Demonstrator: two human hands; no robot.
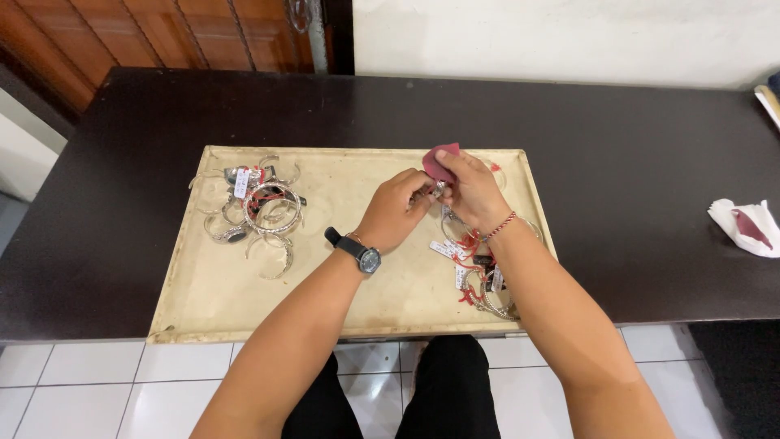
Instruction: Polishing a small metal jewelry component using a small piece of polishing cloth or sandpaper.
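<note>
My left hand (396, 207) holds a small silver bracelet (436, 189) above the beige tray (341, 301). My right hand (471, 189) presses a dark red cloth (439, 161) against that bracelet. Both hands meet over the tray's upper middle. A pile of silver bangles with white tags (256, 207) lies at the tray's left. Another heap of tagged bracelets with red strings (475, 272) lies under my right forearm on the tray's right side. A black wristwatch is on my left wrist and a red-and-white string on my right.
The tray rests on a dark table (634, 162). A crumpled white tissue with a red cloth piece (747, 228) lies at the table's right edge. White floor tiles and my dark trousers show below the table's front edge. A wooden door stands behind at left.
</note>
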